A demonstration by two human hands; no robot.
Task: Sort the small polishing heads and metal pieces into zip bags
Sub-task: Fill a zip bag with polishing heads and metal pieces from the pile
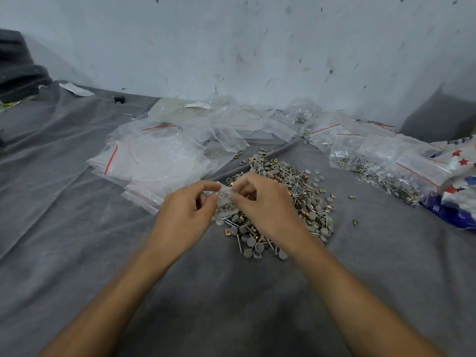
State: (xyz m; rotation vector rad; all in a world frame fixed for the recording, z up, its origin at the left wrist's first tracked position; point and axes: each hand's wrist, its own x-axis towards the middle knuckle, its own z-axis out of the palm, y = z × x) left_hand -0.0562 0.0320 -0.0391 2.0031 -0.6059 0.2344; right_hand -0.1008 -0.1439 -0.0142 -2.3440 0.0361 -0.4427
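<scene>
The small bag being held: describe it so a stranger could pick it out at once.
On the grey cloth lies a pile of grey heads and metal pieces. At its left edge the left hand and right hand pinch a small clear bag between them. Unlike the empty bags and filled bags lying behind, it alone is held up.

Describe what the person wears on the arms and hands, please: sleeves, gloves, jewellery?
The left hand and the right hand wear no gloves. Behind them both arms are bare down to the picture's lower edge; no sleeve shows. No ring, watch or bracelet shows on the wrists or visible fingers.
</scene>
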